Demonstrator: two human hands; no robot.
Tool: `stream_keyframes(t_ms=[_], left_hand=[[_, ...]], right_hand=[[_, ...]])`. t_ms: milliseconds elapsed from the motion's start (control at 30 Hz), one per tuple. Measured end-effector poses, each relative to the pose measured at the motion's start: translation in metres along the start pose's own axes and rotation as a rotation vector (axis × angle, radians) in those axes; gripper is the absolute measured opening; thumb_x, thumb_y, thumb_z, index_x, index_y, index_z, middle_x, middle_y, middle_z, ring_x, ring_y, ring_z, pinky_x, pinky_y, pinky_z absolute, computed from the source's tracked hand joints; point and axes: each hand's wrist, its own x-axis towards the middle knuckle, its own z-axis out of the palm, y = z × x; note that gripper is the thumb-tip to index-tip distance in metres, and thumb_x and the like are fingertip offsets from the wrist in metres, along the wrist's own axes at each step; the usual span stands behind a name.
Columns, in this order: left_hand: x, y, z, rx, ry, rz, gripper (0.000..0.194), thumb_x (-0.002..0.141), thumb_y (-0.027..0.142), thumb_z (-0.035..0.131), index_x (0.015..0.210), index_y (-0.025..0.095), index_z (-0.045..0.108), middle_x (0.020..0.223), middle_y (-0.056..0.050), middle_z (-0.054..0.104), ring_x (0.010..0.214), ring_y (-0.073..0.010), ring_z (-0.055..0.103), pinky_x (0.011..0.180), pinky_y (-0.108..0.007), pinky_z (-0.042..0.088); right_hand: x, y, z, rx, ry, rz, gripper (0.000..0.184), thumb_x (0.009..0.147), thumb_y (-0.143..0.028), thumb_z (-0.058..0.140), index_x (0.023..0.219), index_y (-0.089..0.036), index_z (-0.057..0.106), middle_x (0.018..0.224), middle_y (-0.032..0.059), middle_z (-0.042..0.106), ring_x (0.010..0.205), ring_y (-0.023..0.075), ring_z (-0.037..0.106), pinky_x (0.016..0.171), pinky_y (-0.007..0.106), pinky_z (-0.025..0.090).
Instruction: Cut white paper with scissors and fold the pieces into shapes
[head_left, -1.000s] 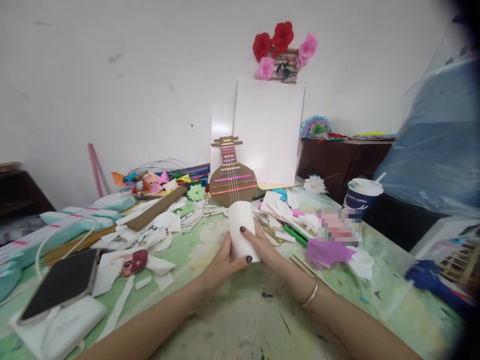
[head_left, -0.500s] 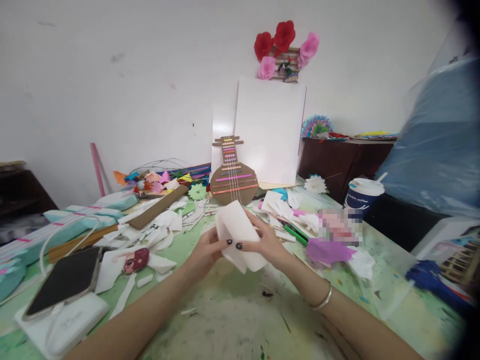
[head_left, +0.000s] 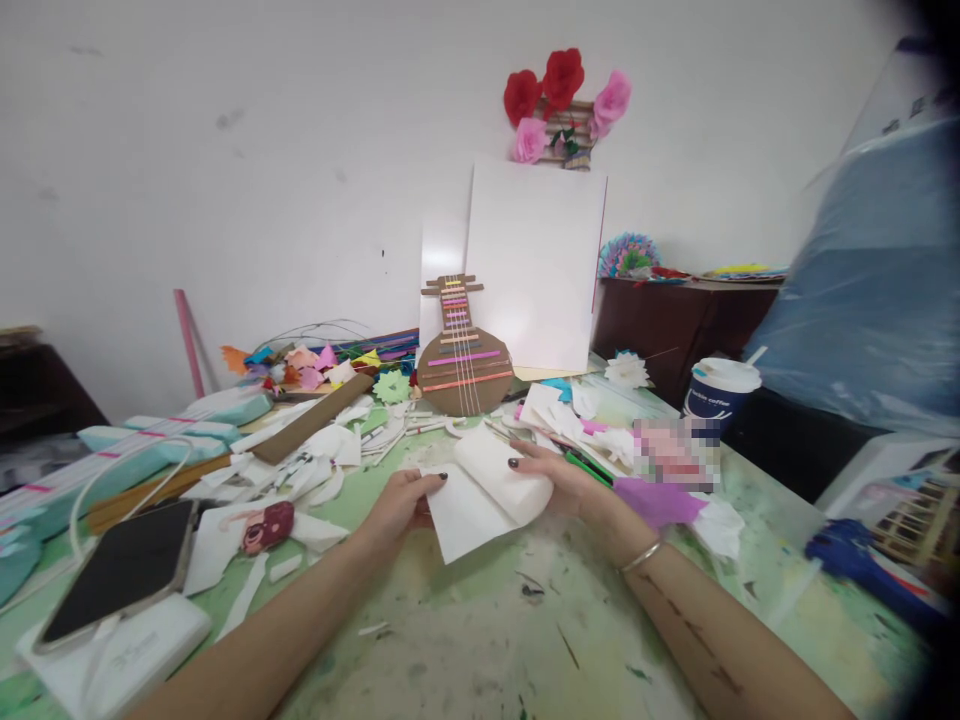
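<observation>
A sheet of white paper (head_left: 472, 515), partly rolled up, is held above the green tabletop between both hands. My left hand (head_left: 401, 505) pinches its flat left edge with the thumb on top. Around the curled right part, my right hand (head_left: 566, 480) is closed, thumb on the roll's near face; several of its fingers are hidden behind the paper. Just beyond the paper stands a brown cardboard lute (head_left: 466, 375) with coloured strips and white strings.
Paper scraps (head_left: 319, 450) and a phone (head_left: 120, 570) on a white power bank lie left. On the right are a green-handled tool (head_left: 589, 465), purple paper (head_left: 656, 503), a coffee cup (head_left: 720, 390) and a blue glue gun (head_left: 862, 565). A white board (head_left: 536, 265) leans against the wall.
The white paper was a closed tube upright in both hands; it has loosened and opened out. My hands have moved apart, the left holding a flat edge, the right the rolled part.
</observation>
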Motion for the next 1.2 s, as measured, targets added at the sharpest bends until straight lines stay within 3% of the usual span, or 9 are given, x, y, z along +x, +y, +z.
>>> stream_keyframes(t_ms=[133,300,400,467,567,633,700,867,1200], left_hand=[[-0.007,0.010,-0.004,0.172,-0.146,-0.002,0.022,0.068,0.028,0.064,0.055,0.011,0.059,0.052,-0.008,0.065,0.043,-0.0144,0.059,0.036,-0.018,0.039],[-0.030,0.029,-0.020,0.531,-0.732,-0.193,0.026,0.079,0.033,0.057,0.069,0.012,0.069,0.064,-0.010,0.070,0.047,-0.0143,0.063,0.035,-0.016,0.037],[-0.040,0.035,-0.028,0.678,-1.020,-0.311,0.022,0.078,0.033,0.062,0.079,0.014,0.072,0.072,-0.009,0.072,0.051,-0.0133,0.064,0.041,-0.016,0.041],[-0.042,0.033,-0.027,0.626,-0.987,-0.203,0.022,0.074,0.033,0.067,0.083,0.014,0.072,0.070,-0.008,0.071,0.053,-0.0146,0.064,0.046,-0.019,0.046],[-0.041,0.020,-0.013,0.518,-0.764,0.260,0.033,0.083,0.041,0.055,0.089,0.011,0.068,0.074,-0.012,0.071,0.064,-0.0193,0.067,0.059,-0.028,0.053],[-0.040,0.008,-0.001,0.718,-0.708,0.583,0.035,0.086,0.039,0.050,0.101,0.012,0.065,0.101,-0.016,0.068,0.094,-0.0243,0.064,0.083,-0.036,0.050],[-0.041,-0.004,0.008,1.024,-0.792,0.768,0.046,0.087,0.040,0.047,0.125,0.014,0.052,0.130,-0.017,0.051,0.121,-0.0286,0.045,0.103,-0.044,0.033],[-0.042,-0.019,0.013,1.406,-0.950,0.846,0.077,0.086,0.057,0.038,0.145,0.016,0.011,0.149,-0.014,0.018,0.136,-0.0329,0.016,0.110,-0.053,0.007],[-0.042,-0.019,0.013,1.439,-0.954,0.903,0.076,0.087,0.058,0.032,0.145,0.016,0.007,0.149,-0.013,0.019,0.136,-0.0328,0.014,0.109,-0.052,0.009]], right_hand=[[0.007,0.003,-0.007,-0.201,0.073,-0.137,0.081,0.058,-0.030,0.076,0.129,-0.023,0.038,0.122,0.0103,0.053,0.096,0.0230,0.061,0.079,0.036,0.049],[0.019,0.013,-0.009,-0.642,0.247,-0.400,0.066,0.066,-0.035,0.070,0.125,-0.019,0.046,0.120,0.0117,0.052,0.092,0.0208,0.060,0.082,0.037,0.047],[0.015,0.012,-0.003,-0.862,0.217,-0.536,0.053,0.076,-0.041,0.060,0.123,-0.018,0.049,0.121,0.0127,0.052,0.090,0.0197,0.060,0.080,0.037,0.048],[0.009,0.008,0.003,-1.032,0.114,-0.598,0.063,0.071,-0.047,0.064,0.126,-0.020,0.048,0.127,0.0128,0.048,0.101,0.0226,0.056,0.089,0.039,0.043],[-0.001,0.004,0.012,-1.319,-0.004,-0.622,0.089,0.054,-0.051,0.075,0.131,-0.019,0.044,0.133,0.0145,0.043,0.117,0.0305,0.044,0.097,0.044,0.036],[-0.004,0.003,0.015,-1.435,-0.025,-0.609,0.088,0.055,-0.044,0.076,0.132,-0.019,0.042,0.131,0.0142,0.045,0.117,0.0306,0.044,0.096,0.042,0.037],[-0.004,0.004,0.016,-1.477,0.006,-0.595,0.078,0.062,-0.035,0.070,0.133,-0.018,0.042,0.127,0.0134,0.049,0.114,0.0280,0.047,0.094,0.038,0.039],[0.007,0.007,0.015,-1.469,0.112,-0.528,0.075,0.063,-0.042,0.068,0.130,-0.016,0.046,0.120,0.0142,0.056,0.108,0.0285,0.053,0.090,0.038,0.041],[0.026,-0.003,0.007,-1.053,0.198,-0.376,0.055,0.052,-0.035,0.077,0.104,-0.020,0.068,0.096,0.0022,0.070,0.087,0.0232,0.062,0.077,0.031,0.046]])
